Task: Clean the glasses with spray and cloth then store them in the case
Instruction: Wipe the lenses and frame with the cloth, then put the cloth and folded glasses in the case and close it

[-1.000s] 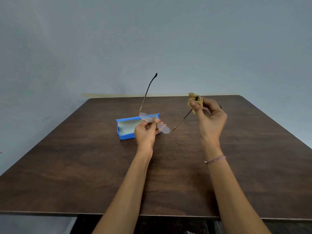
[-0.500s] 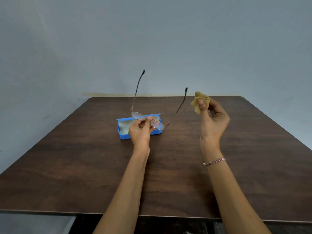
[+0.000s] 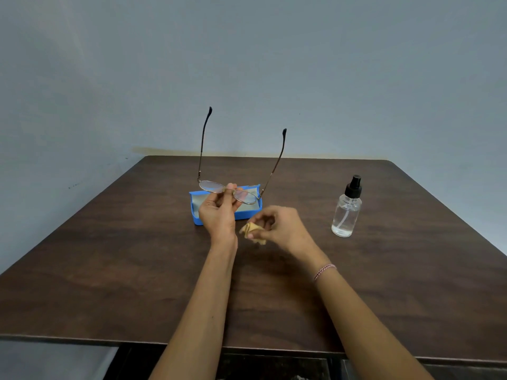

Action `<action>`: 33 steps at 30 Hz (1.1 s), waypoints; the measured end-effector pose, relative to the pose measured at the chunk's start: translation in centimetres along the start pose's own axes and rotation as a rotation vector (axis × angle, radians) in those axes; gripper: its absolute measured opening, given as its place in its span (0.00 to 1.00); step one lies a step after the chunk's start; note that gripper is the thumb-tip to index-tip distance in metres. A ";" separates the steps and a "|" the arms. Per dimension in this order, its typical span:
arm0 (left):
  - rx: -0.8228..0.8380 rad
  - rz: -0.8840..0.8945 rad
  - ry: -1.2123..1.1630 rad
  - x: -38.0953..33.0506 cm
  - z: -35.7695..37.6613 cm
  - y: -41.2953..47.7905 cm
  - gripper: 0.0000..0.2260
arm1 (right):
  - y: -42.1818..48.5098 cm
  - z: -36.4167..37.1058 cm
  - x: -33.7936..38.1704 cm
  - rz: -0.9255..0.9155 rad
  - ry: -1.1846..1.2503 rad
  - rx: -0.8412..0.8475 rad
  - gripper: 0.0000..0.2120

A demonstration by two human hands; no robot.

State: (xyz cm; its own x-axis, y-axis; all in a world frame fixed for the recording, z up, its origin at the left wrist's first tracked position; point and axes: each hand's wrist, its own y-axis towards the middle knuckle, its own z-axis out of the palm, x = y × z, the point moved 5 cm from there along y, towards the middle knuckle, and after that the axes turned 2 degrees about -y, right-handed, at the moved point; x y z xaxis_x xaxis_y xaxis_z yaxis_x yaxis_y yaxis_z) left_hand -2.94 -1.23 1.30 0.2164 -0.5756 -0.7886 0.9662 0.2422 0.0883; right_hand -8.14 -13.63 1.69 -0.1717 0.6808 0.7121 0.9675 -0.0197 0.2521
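Left hand [image 3: 219,212] is pinching glasses [image 3: 230,193] at the bridge, partly hiding the open blue case [image 3: 248,214] behind; right hand [image 3: 278,227] is gripping crumpled cloth [image 3: 251,229], spray bottle [image 3: 346,212] at 3 o'clock.

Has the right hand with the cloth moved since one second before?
Yes. The right hand with the yellow cloth has come down and leftward, from above the table's far edge to low over the table, near the blue case.
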 end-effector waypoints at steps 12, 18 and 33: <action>-0.065 -0.003 -0.009 -0.9 -1.3 -0.3 0.04 | -0.8 2.1 0.9 -0.028 0.121 0.121 0.11; -0.096 -0.036 0.005 -1.1 -2.0 -0.9 0.03 | -1.4 2.8 1.9 -0.122 0.048 0.204 0.13; -0.032 -0.172 -0.023 1.1 0.7 -5.7 0.05 | -4.7 -4.9 -1.7 0.194 0.508 -0.431 0.07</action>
State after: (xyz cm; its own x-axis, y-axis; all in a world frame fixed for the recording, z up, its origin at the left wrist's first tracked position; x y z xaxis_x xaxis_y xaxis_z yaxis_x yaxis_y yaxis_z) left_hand -8.07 -3.81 0.38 0.0521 -0.6282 -0.7763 0.9844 0.1632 -0.0661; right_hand -13.26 -18.32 2.52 -0.1704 0.2103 0.9627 0.8477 -0.4669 0.2520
